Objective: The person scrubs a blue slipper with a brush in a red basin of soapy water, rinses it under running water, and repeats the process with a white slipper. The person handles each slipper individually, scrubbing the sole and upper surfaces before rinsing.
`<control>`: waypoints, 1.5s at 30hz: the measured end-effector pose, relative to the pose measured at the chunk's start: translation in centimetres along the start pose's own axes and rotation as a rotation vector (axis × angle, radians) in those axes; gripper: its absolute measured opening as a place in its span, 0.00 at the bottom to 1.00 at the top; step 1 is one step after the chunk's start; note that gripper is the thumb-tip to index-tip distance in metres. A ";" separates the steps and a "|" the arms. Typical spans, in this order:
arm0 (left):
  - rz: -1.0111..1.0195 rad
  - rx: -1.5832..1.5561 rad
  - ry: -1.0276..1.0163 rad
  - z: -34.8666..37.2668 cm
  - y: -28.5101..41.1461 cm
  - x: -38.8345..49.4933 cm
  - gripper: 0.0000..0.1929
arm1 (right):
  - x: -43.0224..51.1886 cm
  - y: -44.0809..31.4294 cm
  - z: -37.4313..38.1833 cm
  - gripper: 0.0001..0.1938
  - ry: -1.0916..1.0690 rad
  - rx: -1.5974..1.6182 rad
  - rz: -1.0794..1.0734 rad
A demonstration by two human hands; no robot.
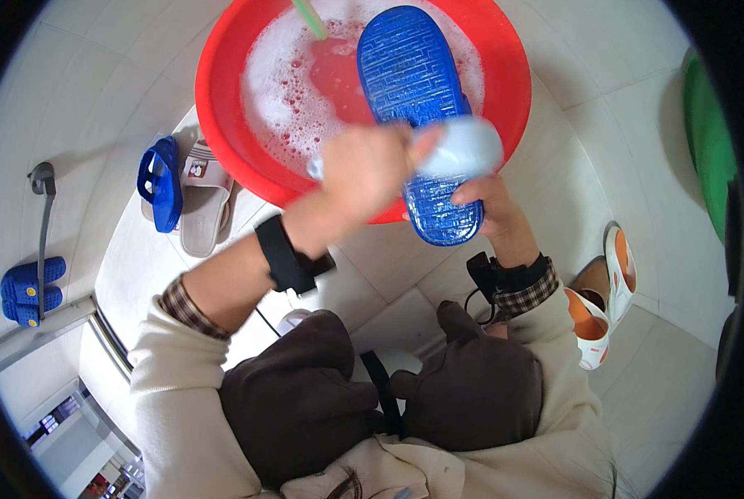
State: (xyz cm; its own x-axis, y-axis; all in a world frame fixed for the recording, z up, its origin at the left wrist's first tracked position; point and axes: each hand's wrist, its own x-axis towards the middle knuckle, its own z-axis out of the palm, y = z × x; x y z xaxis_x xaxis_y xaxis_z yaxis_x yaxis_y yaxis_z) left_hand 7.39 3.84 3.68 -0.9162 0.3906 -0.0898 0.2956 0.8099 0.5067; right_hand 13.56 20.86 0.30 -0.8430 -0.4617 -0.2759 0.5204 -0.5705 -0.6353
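Note:
A blue slipper (409, 68) is tilted sole-up over the near right side of a red plastic basin (222, 125). My right hand (493, 203) grips it near the heel, thumb on the wet, patterned sole. In my left hand (365, 165) is a pale blue-white scrubbing brush (462, 146), blurred by motion, its head across the middle of the sole. The brush's underside is hidden, so contact with the sole cannot be told for certain. Foamy water (284, 93) fills the basin, and a green striped rod (311, 19) dips into it at the far side.
Left of the basin stand another blue slipper (167, 181) and grey slides (203, 227). Blue clogs (32, 290) hang by a grey wall bar (45, 237). White-and-orange clogs (590, 330) and a brown shoe (592, 277) lie right. A green basin (708, 143) stands at the far right.

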 end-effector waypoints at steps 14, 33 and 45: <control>-0.270 0.031 0.111 -1.1 -4.8 5.3 0.38 | 0.4 0.8 -0.1 0.41 -0.094 0.022 0.110; -0.305 0.099 0.144 -1.4 -5.5 5.2 0.38 | 0.0 2.0 -0.4 0.41 -0.112 0.028 0.156; -0.060 -1.901 -0.294 -4.0 -6.6 3.4 0.18 | 0.8 -1.8 1.2 0.36 -0.094 -0.250 -0.040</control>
State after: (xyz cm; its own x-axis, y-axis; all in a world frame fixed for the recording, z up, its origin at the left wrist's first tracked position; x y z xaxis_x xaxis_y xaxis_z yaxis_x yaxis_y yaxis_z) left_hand 1.25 -1.96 3.44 -0.7846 0.5998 -0.1571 -0.5552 -0.5669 0.6086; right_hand 12.06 20.70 2.13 -0.8398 -0.5097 -0.1867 0.4278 -0.4097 -0.8057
